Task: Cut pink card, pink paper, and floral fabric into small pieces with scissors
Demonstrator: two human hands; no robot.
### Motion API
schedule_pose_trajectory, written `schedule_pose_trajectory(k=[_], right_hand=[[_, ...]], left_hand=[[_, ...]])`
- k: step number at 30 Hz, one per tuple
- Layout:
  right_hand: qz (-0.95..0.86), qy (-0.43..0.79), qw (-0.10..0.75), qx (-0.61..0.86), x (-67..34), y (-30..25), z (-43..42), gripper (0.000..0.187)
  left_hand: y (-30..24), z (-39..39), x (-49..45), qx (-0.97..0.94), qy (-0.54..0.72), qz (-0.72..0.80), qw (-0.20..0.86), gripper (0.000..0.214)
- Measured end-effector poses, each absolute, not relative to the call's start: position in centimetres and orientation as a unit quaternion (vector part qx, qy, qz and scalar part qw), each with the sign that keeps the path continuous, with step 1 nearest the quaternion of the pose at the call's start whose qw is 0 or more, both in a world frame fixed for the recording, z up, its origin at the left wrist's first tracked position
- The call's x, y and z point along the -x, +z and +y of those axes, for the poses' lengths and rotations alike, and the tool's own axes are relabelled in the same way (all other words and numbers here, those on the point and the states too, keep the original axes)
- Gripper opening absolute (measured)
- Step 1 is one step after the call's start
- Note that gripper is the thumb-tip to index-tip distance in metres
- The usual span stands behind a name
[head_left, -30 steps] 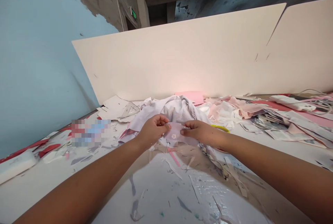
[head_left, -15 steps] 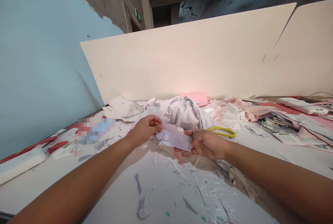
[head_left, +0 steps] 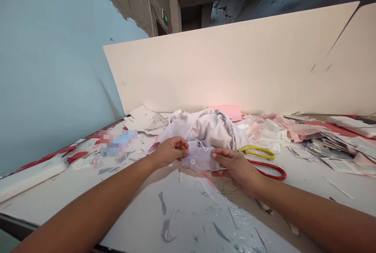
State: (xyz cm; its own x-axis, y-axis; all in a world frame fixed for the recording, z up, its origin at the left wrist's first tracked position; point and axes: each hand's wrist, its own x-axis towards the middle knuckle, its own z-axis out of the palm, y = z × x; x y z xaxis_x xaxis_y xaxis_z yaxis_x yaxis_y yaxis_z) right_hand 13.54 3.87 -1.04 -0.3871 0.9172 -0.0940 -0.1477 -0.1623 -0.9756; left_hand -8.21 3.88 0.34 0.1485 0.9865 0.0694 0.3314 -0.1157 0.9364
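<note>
Lilac cloth piece [head_left: 199, 158] with small white flowers sits above the table [head_left: 188, 214], just before the cloth heap [head_left: 205, 127]. The left hand [head_left: 170, 152] pinches its left edge; the right hand [head_left: 235, 165] grips its right edge. Scissors [head_left: 261, 161] lie beside the right hand.

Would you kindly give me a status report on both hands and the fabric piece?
Left hand pinching fabric piece, one end. Right hand pinching other end. Yellow and red handles lie beyond right hand.

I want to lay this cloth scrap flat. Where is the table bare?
Barest: the table between the red handle and the paper stack, and left of the left forearm toward the white roll. Crowded: cloth heap behind, scraps between the forearms.
</note>
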Motion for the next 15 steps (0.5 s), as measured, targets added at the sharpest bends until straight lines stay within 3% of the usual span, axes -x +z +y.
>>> schedule_pose_trajectory(k=[11,15], right_hand=[[-0.541,0.616,0.417,0.393,-13.4,-2.0,3.6,0.016],[-0.583,0.593,0.399,0.387,-13.6,-1.7,3.1,0.017]], left_hand=[[1.1,3.5,7.9,-0.652,0.388,0.525,0.386,0.021],[4.6,3.9,11.4,-0.651,0.403,0.588,0.261,0.024]])
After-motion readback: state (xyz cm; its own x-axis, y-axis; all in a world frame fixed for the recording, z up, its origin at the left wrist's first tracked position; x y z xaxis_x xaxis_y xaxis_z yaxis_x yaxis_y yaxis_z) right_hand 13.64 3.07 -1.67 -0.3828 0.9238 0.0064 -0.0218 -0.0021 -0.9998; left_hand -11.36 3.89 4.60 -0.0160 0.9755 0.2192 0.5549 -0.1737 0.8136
